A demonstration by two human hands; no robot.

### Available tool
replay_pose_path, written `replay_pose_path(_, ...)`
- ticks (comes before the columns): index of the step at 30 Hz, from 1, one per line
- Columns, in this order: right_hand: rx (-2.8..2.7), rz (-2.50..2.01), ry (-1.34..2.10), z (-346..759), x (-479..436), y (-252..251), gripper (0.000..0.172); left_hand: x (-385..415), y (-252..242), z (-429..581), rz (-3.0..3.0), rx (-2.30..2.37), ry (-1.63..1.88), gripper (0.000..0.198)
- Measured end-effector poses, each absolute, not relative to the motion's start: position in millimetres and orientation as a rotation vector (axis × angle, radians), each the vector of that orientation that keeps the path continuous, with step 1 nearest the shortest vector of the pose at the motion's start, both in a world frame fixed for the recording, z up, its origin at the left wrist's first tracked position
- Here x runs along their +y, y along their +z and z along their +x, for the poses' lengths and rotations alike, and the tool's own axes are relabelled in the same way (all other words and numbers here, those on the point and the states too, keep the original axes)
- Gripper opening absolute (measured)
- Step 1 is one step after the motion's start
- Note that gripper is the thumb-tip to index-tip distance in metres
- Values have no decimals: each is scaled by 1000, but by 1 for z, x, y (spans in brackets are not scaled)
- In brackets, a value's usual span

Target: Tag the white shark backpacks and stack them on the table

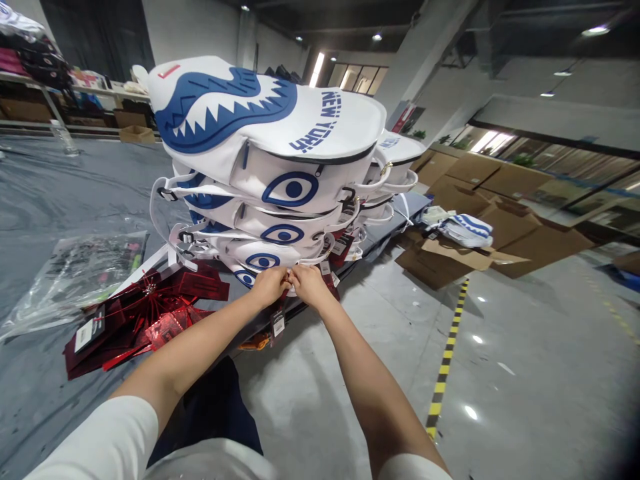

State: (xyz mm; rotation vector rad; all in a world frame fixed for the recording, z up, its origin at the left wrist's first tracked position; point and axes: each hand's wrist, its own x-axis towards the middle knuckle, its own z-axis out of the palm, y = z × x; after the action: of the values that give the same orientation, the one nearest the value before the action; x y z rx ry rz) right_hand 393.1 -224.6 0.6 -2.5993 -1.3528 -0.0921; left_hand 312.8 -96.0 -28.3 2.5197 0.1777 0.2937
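Observation:
My left hand [273, 287] and my right hand [307, 285] meet at the lower front of a stack of white backpacks [290, 187], fingertips pinched close together. Just below them dangles a dark hang tag [277, 323] with a white barcode label; its string appears to run up into my fingers, which mostly hide it. The backpacks carry blue eye and shark-teeth prints, and the top one reads "NEW YORK". More tags [343, 245] hang by the bag handles beside my right hand. Left of my forearm lies a bunch of red hang tags [150, 313], strings gathered at the middle.
A clear plastic bag [75, 273] lies on the grey-covered table [115, 180], with a plastic bottle [64, 139] behind it. Another backpack stack [397, 157] stands farther back. Open cardboard boxes [435, 260] sit on the floor at right, near yellow-black tape [447, 353].

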Motion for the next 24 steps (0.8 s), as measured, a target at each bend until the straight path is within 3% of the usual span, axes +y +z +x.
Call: replay_pose_path(24,-1089,-2315,-148,389,-224,1,18,-96,-11,305,2565,232,273,14)
